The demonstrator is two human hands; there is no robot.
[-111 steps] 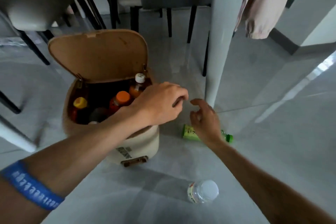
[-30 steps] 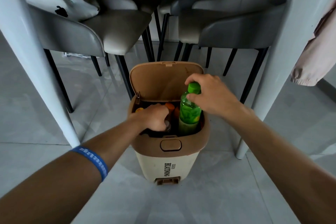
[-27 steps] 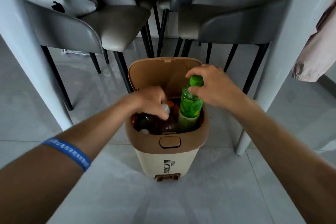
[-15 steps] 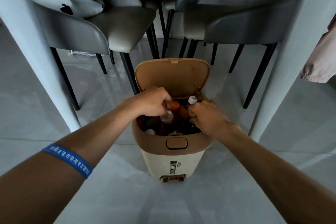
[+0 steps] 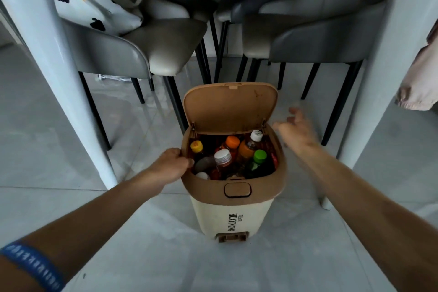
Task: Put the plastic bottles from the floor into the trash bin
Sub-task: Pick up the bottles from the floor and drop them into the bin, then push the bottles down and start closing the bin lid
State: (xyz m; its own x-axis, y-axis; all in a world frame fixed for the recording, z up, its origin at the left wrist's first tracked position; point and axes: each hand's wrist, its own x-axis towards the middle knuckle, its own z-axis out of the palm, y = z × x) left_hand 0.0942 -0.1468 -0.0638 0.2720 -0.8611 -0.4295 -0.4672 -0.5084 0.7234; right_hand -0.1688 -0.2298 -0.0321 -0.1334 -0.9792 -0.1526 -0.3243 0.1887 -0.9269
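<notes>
The cream trash bin (image 5: pixel 233 216) with a tan rim stands on the floor, its tan lid (image 5: pixel 230 106) tipped up and open. Several plastic bottles stand packed inside: a green-capped bottle (image 5: pixel 259 157) at the front right, a white-capped one (image 5: pixel 222 156) in the middle, an orange-capped one (image 5: pixel 232 142) behind, a yellow-capped one (image 5: pixel 196 147) at the left. My left hand (image 5: pixel 171 166) grips the bin's left rim. My right hand (image 5: pixel 296 131) hovers to the right of the bin, fingers spread, holding nothing.
A white table stands over the bin, with one leg (image 5: pixel 61 83) to the left and another (image 5: pixel 369 92) to the right. Grey chairs (image 5: pixel 147 54) with black legs crowd behind. A pale cloth (image 5: pixel 419 83) hangs at the right edge. The floor is grey tile.
My right hand let go of the green-capped bottle inside the bin and lifted away to the right. My left hand came out from among the bottles and took hold of the bin's left rim.
</notes>
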